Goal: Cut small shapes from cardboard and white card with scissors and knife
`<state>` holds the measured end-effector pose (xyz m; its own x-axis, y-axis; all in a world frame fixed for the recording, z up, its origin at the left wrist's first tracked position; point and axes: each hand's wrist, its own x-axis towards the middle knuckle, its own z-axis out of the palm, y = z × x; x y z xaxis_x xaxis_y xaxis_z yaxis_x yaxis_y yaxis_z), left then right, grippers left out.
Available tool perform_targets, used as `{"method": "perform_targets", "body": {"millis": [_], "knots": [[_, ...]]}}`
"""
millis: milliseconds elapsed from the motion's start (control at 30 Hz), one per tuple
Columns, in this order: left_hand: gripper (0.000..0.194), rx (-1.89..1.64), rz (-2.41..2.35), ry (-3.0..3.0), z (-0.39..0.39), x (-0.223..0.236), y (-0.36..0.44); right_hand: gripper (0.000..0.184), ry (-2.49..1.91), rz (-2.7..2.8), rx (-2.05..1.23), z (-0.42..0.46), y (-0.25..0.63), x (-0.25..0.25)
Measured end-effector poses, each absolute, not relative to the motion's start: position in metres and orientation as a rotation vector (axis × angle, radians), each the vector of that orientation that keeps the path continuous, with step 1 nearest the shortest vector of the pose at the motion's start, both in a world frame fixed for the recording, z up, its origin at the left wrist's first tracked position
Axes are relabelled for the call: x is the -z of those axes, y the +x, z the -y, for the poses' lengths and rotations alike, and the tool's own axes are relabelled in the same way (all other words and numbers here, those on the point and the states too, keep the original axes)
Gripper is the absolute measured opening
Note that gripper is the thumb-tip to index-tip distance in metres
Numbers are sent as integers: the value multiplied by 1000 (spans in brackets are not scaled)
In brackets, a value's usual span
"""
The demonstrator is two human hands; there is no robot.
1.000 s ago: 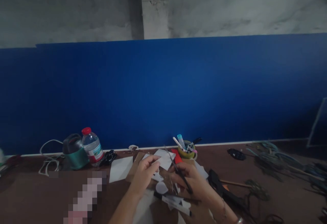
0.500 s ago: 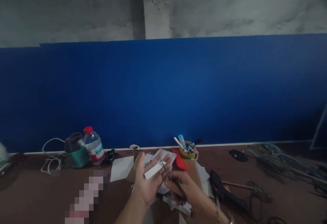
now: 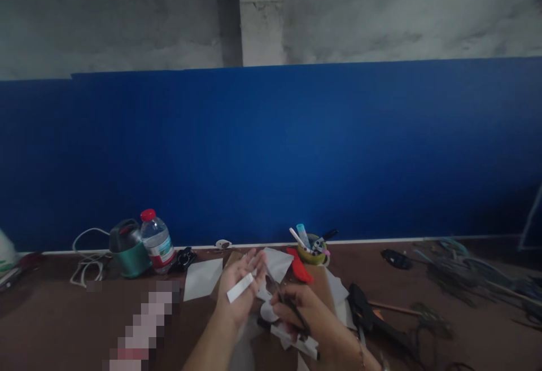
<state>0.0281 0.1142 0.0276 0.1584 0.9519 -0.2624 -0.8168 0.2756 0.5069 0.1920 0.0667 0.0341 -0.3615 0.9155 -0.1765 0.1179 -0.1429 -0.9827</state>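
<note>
My left hand (image 3: 240, 287) is turned palm up, its fingers extended and slightly curled. Across it lies a short white paper strip (image 3: 240, 288), held between palm and fingers; how the thumb bears on it is hard to see. Scissors (image 3: 292, 310) with dark handles are in my right hand (image 3: 302, 306), fingers wrapped through the loops. Their blades point up and left, close to the left fingertips but apart from the strip. Beneath and behind both hands are white paper pieces (image 3: 277, 263) and brown cardboard (image 3: 322, 289), partly covered by the hands.
A green cup of pens (image 3: 312, 251) stands at the back beside a red piece (image 3: 301, 268). Leftward are a red-capped bottle (image 3: 157, 244), a green container (image 3: 129, 255) and a white cable (image 3: 88, 266). A black glue gun (image 3: 372, 317) and tangled dark strands (image 3: 461, 272) lie to the right.
My left hand has moved left and slightly down with the paper strip, away from the scissors. The strip looks shorter or is more covered. My right hand has barely moved.
</note>
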Motion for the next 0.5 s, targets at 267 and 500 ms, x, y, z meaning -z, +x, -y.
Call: {"method": "perform_targets", "body": {"millis": [267,500], "knots": [[35,-1352,-1274,1476,-134,-9,-13,34,-1231,1348,-1489,-75,208,-54],[32,-1467,-823,951,-102,-33,39,41,-1218,1280,-1327,-78,201,-49]]}}
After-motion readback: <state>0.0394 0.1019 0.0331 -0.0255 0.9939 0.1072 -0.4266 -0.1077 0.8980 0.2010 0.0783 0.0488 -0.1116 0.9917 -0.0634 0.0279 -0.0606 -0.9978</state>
